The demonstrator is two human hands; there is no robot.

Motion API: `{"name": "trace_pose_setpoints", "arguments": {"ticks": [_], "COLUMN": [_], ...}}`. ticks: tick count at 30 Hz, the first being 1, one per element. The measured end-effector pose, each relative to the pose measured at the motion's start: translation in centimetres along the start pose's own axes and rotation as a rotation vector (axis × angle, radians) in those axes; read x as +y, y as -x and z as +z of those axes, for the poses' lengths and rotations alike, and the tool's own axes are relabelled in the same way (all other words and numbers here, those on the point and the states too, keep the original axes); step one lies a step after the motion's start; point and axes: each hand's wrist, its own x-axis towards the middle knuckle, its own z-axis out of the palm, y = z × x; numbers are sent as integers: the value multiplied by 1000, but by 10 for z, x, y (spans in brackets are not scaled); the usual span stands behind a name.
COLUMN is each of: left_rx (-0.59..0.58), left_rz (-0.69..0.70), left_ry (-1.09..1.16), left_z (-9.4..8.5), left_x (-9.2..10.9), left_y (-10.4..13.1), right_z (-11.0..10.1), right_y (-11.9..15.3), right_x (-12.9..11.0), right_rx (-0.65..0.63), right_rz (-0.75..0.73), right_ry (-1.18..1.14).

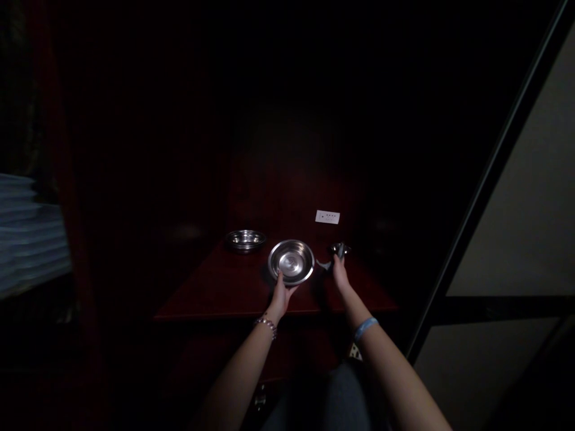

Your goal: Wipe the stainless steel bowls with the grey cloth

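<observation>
A round steel bowl (291,262) is tilted towards me above the dark red shelf (202,299). My left hand (281,293) grips its near rim, thumb on the inside and fingers underneath. To the right, my right hand (340,269) is closed on a grey cloth (325,264), part of which hangs out to the left. Just beyond that hand sits a small shiny metal dish (333,247), partly hidden by the hand and cloth. Several stacked steel bowls (245,239) rest on the shelf at the back left.
On the back wall is a white socket plate (327,216). Folded light-coloured fabric (31,236) is piled in a compartment at the far left. A pale sliding door (516,197) with a dark frame stands at the right. Much of the interior is too dark to make out.
</observation>
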Motion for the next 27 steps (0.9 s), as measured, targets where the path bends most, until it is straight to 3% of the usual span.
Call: {"name": "trace_pose_setpoints", "arguments": {"ticks": [4,7,13,21,27], "left_rx": [14,21,-26,35,-112], "left_rz": [8,-3,-21,78,169], "left_ry": [-26,-40,-56,-57,-198], "left_z": [1,3,5,13,13], "left_x": [-1,0,5,6,2], "left_y": [1,3,8,19,21], "right_z": [54,70,59,41,45], "right_y": [20,39,44,28,29], "right_x": [-9,-6,5,31,33], "right_rx": [-142,-124,34,-80,-32], "right_rz": [40,64,44,354,463], "right_ry": [337,524,310,69,-228]}}
